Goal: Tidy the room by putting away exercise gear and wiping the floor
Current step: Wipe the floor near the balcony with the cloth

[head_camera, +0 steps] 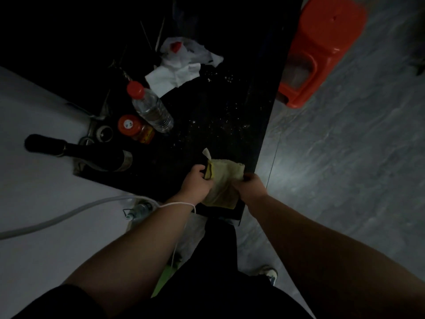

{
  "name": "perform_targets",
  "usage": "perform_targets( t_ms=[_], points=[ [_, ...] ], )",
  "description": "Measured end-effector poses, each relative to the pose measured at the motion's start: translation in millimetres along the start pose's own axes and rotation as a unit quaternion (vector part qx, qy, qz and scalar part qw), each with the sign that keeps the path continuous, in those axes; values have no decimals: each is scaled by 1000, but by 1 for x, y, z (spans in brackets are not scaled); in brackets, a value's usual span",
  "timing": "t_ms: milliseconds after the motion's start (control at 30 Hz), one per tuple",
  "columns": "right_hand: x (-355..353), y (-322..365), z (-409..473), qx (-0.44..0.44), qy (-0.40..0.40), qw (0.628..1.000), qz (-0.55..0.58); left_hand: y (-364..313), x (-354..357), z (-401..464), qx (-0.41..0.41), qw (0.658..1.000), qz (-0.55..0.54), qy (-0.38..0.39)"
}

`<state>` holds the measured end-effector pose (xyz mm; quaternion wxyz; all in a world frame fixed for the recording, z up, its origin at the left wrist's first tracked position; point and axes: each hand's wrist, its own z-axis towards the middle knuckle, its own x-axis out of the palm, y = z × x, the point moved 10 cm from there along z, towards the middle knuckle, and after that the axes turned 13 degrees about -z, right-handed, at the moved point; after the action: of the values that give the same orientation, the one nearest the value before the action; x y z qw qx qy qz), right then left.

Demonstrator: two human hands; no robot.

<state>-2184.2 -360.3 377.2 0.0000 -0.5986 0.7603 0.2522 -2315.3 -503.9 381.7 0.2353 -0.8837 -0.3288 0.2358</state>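
A pale yellow cloth (226,178) with a white tag hangs between both my hands above the near corner of a black table (218,116). My left hand (197,184) grips its left edge. My right hand (249,185) grips its right side. The cloth is bunched and partly folded. The grey floor (333,157) stretches to the right of the table.
On the table stand a clear water bottle (150,107) with a red cap, a red-lidded jar (134,128), a dark wine bottle (92,153) and crumpled white tissues (181,61). An orange plastic stool (319,47) sits on the floor at the right. A grey hose (57,217) runs at the left.
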Motion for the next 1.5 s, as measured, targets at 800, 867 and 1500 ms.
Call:
perform_targets(
  t_ms=[800,867,1500],
  points=[
    [-305,-326,-348,-269,-231,851,386,-64,413,-377,192,848,46,492],
    [-324,-399,-393,-254,-278,836,399,-41,469,-439,196,818,77,535],
    [-324,-763,-626,-2,-638,598,486,177,740,-821,121,577,263,764]
  ],
)
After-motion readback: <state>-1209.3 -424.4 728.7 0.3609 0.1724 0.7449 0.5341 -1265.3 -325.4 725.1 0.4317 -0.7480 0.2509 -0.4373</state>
